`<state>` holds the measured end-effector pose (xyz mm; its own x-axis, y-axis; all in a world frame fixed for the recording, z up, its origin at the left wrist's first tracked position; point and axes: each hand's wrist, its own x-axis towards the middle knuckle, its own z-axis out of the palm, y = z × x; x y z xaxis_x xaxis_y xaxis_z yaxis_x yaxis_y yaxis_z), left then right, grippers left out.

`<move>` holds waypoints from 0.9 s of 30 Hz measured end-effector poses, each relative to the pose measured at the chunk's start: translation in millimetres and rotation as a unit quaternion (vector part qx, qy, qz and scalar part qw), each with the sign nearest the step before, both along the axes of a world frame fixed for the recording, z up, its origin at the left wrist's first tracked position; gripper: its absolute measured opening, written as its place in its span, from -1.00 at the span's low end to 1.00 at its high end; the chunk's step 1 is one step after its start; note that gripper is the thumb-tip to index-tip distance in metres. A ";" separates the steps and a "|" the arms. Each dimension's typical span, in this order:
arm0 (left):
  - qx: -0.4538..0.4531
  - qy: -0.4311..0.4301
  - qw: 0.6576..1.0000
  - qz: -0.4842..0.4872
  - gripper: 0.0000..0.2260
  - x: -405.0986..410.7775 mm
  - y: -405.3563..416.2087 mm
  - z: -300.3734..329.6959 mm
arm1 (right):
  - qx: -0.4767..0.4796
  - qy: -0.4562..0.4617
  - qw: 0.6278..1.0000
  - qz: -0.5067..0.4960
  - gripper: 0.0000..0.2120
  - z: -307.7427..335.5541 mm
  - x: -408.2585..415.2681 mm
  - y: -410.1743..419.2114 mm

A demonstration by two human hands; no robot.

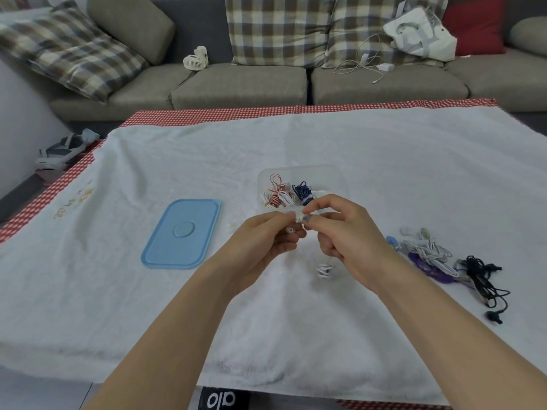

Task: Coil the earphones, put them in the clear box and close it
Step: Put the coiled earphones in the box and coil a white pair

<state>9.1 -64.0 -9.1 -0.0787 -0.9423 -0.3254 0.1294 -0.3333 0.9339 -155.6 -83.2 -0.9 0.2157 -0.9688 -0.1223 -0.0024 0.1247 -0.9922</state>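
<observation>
Coiling thin white earphones [300,221], both hands' fingers [313,207] pinch the cord; next, the clear plastic box [334,176].

You have a table [207,116] with a red dotted cloth and a white towel [384,161] on top. On the towel lie a blue lid [182,233], a clear box [299,173] and a pile of tangled earphones [438,258].

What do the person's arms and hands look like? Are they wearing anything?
Both arms are bare up to the picture's edge: no sleeves show. The left hand and right hand wear no gloves, and no rings, watch or bracelets show. The fingernails look short and plain.
</observation>
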 end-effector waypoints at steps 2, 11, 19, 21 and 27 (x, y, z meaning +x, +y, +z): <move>0.013 0.024 1.000 0.006 -0.77 1.0 -0.1 1.2 | 0.008 0.009 1.000 -0.002 -0.90 0.0 -1.2 -1.3; -0.012 -0.006 1.000 0.008 -0.80 9.9 3.0 -0.3 | 0.020 0.009 1.000 0.008 -0.90 -0.5 0.4 -1.8; -0.033 -0.025 0.998 0.041 -0.88 9.2 3.3 1.0 | 0.005 0.015 1.000 0.003 -0.92 -0.5 1.5 -0.2; -0.041 -0.036 0.998 0.044 -0.89 8.6 3.4 1.9 | 0.004 0.015 1.000 -0.001 -0.91 -1.0 1.1 -0.4; -0.052 -0.049 0.997 0.041 -0.90 7.9 4.3 3.9 | 0.003 0.014 1.000 -0.017 -0.93 -2.3 1.8 -1.6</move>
<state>17.0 -59.7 -5.2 0.0283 -0.9734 -0.2274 0.0586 -0.2255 0.9725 -153.8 -84.8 -3.1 0.1787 -0.9748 -0.1334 -0.0258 0.1309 -0.9911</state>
